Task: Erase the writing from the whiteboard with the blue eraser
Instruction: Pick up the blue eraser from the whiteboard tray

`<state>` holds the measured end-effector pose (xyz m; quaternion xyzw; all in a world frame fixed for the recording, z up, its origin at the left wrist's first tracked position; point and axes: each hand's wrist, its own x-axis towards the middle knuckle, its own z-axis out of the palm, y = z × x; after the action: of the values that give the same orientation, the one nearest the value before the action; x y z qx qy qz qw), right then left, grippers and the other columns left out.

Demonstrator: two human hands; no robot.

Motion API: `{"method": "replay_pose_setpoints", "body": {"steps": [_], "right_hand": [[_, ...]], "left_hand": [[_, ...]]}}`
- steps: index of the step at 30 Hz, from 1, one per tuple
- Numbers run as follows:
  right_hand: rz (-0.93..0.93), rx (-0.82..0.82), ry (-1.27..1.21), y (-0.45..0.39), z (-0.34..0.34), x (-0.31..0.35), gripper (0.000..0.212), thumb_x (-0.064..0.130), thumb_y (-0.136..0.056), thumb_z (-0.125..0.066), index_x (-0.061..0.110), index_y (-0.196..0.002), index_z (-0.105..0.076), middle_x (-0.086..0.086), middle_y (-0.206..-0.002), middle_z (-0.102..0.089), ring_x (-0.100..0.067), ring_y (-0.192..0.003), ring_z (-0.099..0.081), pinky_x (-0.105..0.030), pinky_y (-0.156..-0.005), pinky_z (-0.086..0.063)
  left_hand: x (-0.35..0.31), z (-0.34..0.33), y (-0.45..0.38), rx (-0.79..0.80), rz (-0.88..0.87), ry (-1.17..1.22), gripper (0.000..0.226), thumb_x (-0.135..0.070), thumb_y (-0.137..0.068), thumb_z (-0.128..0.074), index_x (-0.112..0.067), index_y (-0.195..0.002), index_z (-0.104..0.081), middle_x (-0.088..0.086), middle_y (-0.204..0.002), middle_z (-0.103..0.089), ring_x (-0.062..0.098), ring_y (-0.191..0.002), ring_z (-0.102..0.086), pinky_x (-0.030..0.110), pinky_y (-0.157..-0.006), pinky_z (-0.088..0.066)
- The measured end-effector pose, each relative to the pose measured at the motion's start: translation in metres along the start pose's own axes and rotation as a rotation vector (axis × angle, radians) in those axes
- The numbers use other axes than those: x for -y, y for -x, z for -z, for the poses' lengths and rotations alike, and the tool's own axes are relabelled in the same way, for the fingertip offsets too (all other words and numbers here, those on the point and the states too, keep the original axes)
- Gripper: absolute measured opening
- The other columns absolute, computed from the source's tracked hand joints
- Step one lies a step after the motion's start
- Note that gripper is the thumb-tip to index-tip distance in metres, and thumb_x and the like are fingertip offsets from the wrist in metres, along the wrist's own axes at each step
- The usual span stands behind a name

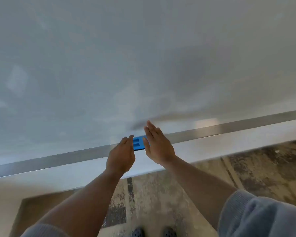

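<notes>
The whiteboard [143, 57] fills the upper view; its surface looks grey-white and smeared, and I can make out no legible writing in the blur. The blue eraser [138, 143] lies on the metal tray rail [58, 159] along the board's lower edge. My left hand [120, 155] is just left of the eraser, fingers curled loosely, fingertips close to its left end. My right hand [156, 144] is just right of it, flat with fingers extended upward, covering the eraser's right end. Neither hand visibly grips it.
Below the rail runs a white ledge [203, 147]. Patterned carpet [161, 194] covers the floor, and my shoes [138, 232] show at the bottom edge. Grey sleeves are pushed up on both forearms.
</notes>
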<state>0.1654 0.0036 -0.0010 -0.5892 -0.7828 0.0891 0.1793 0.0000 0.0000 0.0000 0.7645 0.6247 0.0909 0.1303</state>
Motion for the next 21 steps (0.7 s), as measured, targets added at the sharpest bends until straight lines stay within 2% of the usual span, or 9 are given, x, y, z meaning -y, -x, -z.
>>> {"method": "replay_pose_setpoints", "body": {"steps": [3, 5, 9, 12, 16, 21], "right_hand": [[-0.129, 0.076, -0.034, 0.0, -0.013, -0.008, 0.046, 0.03, -0.106, -0.037, 0.004, -0.144, -0.043, -0.011, -0.156, -0.033, -0.027, -0.136, -0.043, -0.041, -0.107, -0.043], [-0.215, 0.169, -0.027, 0.0, -0.022, -0.015, 0.046, 0.03, -0.106, -0.033, 0.008, -0.145, -0.039, -0.007, -0.155, -0.035, -0.025, -0.132, -0.046, -0.038, -0.103, -0.044], [-0.297, 0.209, -0.027, -0.005, -0.031, -0.02, 0.039, 0.028, -0.105, -0.036, 0.01, -0.139, -0.044, -0.007, -0.137, -0.054, -0.026, -0.115, -0.057, -0.036, -0.091, -0.047], [-0.321, 0.238, -0.032, -0.009, -0.042, -0.023, 0.044, 0.029, -0.102, -0.045, 0.013, -0.143, -0.041, -0.005, -0.139, -0.052, -0.024, -0.119, -0.054, -0.035, -0.095, -0.046], [-0.319, 0.243, -0.019, -0.012, -0.056, -0.027, 0.044, 0.022, -0.096, -0.058, 0.016, -0.138, -0.048, -0.005, -0.135, -0.052, -0.022, -0.122, -0.049, -0.034, -0.095, -0.049], [-0.392, 0.198, 0.012, -0.014, -0.07, -0.031, 0.041, 0.01, -0.094, -0.057, 0.016, -0.134, -0.052, -0.008, -0.133, -0.049, -0.024, -0.118, -0.049, -0.035, -0.096, -0.051]], "left_hand": [[0.005, -0.014, -0.005, 0.02, 0.093, 0.072, 0.042, -0.023, -0.104, -0.033, -0.016, -0.143, -0.045, 0.002, -0.136, -0.058, 0.022, -0.112, -0.063, 0.036, -0.093, -0.051], [0.008, -0.026, -0.008, 0.065, 0.165, 0.105, 0.04, -0.027, -0.105, -0.031, -0.018, -0.139, -0.05, 0.002, -0.135, -0.058, 0.023, -0.111, -0.062, 0.036, -0.092, -0.05], [0.013, -0.041, -0.018, 0.067, 0.204, 0.166, 0.037, -0.028, -0.105, -0.036, -0.02, -0.137, -0.053, 0.0, -0.137, -0.056, 0.023, -0.114, -0.061, 0.037, -0.094, -0.049], [0.013, -0.048, -0.027, 0.059, 0.194, 0.162, 0.034, -0.025, -0.104, -0.039, -0.02, -0.134, -0.055, -0.001, -0.133, -0.057, 0.023, -0.107, -0.064, 0.037, -0.09, -0.052], [0.012, -0.052, -0.037, 0.055, 0.186, 0.131, 0.03, -0.02, -0.101, -0.047, -0.021, -0.126, -0.062, -0.005, -0.126, -0.06, 0.019, -0.101, -0.065, 0.035, -0.084, -0.055], [0.014, -0.06, -0.044, 0.066, 0.139, 0.036, 0.026, -0.025, -0.095, -0.058, -0.019, -0.118, -0.067, -0.006, -0.127, -0.057, 0.016, -0.102, -0.063, 0.031, -0.08, -0.055]]}}
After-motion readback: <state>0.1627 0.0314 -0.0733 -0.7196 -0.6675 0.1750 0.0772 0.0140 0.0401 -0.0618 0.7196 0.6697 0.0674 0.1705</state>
